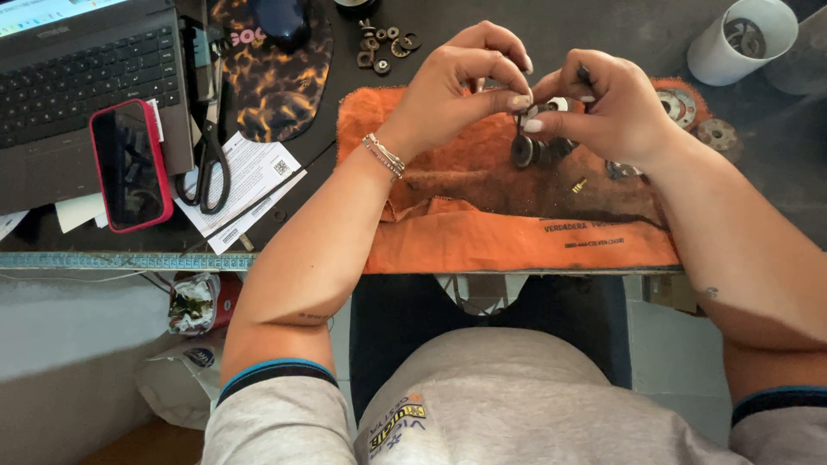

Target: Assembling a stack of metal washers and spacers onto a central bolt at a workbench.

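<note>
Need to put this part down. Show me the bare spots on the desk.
Free: the near strip of the orange cloth, below both hands, and dark desk between hands and white cup. Crowded: washers above the left hand, discs beside the right hand, and the phone, scissors side.

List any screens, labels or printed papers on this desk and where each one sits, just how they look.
Open grey laptop: far left, lit screen edge.
Red-cased dark-screened phone: resting on the laptop.
White printed paper sheet: under black scissors.
Orange cloth: centre, dark print along the near edge.
</note>
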